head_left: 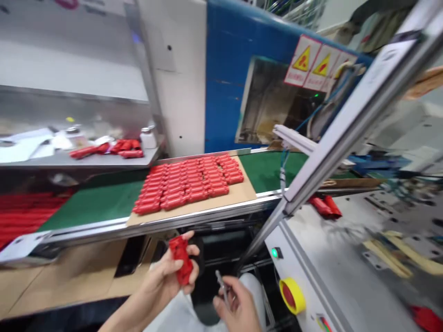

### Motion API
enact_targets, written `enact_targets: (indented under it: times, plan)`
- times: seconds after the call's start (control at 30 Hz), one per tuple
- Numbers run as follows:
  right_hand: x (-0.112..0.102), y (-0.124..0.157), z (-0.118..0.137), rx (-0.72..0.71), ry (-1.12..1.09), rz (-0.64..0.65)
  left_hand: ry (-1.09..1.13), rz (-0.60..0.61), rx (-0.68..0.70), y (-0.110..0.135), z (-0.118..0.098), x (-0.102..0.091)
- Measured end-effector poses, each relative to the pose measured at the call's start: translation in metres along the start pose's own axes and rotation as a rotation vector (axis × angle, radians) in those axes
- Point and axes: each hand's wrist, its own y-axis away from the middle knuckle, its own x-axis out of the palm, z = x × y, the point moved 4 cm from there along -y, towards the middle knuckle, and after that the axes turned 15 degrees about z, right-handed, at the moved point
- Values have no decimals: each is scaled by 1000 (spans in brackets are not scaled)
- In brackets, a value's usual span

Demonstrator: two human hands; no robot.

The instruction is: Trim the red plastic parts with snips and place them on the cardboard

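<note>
Left hand (168,275): pinches red part (181,259) between thumb and fingers, on near side of conveyor (110,198), off its front edge. Right hand (240,302): pinches slim grey tool (222,287). Could drop red part if gripping loosely; could nick left fingers if slipping with tool.

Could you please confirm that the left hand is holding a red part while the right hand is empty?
Not quite: the right hand is not empty; the head view shows it holding a slim grey object. The left hand is indeed holding a red part.
</note>
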Motion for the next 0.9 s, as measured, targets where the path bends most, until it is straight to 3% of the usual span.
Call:
enact_targets:
  times: [0.07,0.2,0.33,0.47,0.6,0.77,0.9]
  plan:
    - [-2,-16,12,-79,29,46,87,110,-29,12,4,5]
    - [-19,-38,60,-329,250,15,165,275,-46,29,3,1]
    - [-16,-46,93,-493,361,52,204,338,-71,40,8,-4]
    - [-3,-47,101,-584,449,105,257,370,-71,45,14,-1]
    - [1,-43,97,-568,438,92,174,311,36,45,18,-8]
    - [4,-29,83,-411,355,70,-169,110,341,46,17,-30]
    - [9,-17,78,-338,329,76,-428,15,480,52,16,-29]
